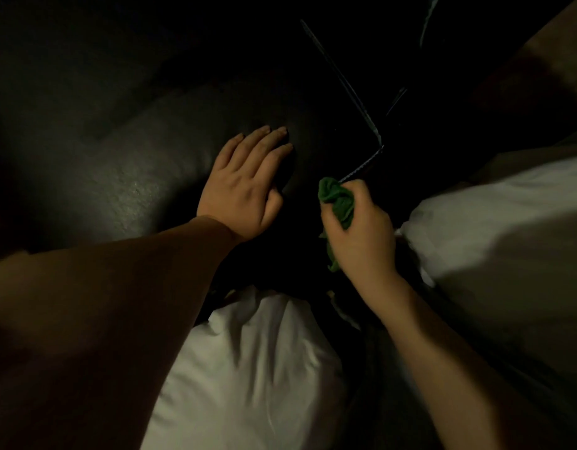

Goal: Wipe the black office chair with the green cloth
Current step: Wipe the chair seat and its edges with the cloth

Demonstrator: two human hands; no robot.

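Note:
The black office chair fills the dim upper left, its padded leather surface faintly lit. My left hand rests flat on the padding with the fingers straight. Just to its right my right hand grips the bunched green cloth, which sticks out above the fist and hangs a little below it. The cloth sits over a very dark part of the chair; whether it touches the chair I cannot tell.
A thin metal bar with a bend runs diagonally behind the cloth. White fabric lies at the bottom middle and more white fabric at the right. The scene is very dark.

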